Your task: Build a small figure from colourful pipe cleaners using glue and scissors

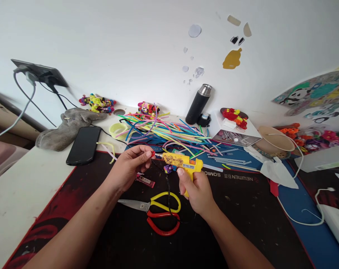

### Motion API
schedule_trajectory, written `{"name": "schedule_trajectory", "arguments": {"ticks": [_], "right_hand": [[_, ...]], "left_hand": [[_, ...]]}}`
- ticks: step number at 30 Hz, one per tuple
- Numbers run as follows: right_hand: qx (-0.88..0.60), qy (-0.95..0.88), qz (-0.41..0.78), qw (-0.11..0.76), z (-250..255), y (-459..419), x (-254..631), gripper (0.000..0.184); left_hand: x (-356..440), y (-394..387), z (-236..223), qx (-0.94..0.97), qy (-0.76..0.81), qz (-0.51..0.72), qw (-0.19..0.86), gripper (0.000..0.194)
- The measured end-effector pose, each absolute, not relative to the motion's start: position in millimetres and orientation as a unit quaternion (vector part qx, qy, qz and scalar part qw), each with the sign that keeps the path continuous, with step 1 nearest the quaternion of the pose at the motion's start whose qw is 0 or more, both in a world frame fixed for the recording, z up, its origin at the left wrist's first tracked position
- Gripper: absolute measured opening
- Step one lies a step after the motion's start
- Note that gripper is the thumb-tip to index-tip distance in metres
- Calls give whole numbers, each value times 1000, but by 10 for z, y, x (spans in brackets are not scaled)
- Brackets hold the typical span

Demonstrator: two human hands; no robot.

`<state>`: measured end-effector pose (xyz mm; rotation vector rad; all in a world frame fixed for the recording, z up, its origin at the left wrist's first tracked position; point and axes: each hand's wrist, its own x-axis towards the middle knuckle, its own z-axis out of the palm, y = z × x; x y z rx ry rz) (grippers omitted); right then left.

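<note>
My right hand (196, 186) is wrapped round the handle of a yellow hot glue gun (176, 160), its nozzle pointing left. A clear glue stick (212, 168) sticks out behind it. Pinched in the fingertips of my left hand (133, 162) is a small red piece (153, 153), right at the nozzle tip; its kind is too small to make out. Below both hands lie scissors (164, 215) with one yellow and one red handle, the gun's black cord crossing them. A small purple and blue fuzzy piece (169, 169) sits behind the gun.
A heap of coloured pipe cleaners (169, 130) spreads along the back. Around it are a phone (84, 145), a yellow tape roll (118, 130), a black thermos (199, 104) and a white box (233, 127). Loose glue sticks (232, 160) lie right of centre on the dark mat (242, 213).
</note>
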<state>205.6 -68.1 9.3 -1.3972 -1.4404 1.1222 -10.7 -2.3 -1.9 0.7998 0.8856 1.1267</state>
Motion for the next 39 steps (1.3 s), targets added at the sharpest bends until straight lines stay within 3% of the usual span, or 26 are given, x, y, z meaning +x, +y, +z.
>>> {"name": "schedule_trajectory", "arguments": {"ticks": [39], "right_hand": [[-558,-575,433,411,101,-678,2070,72]], "left_hand": [[-100,-30,-2,355,402,490,687,42]]}}
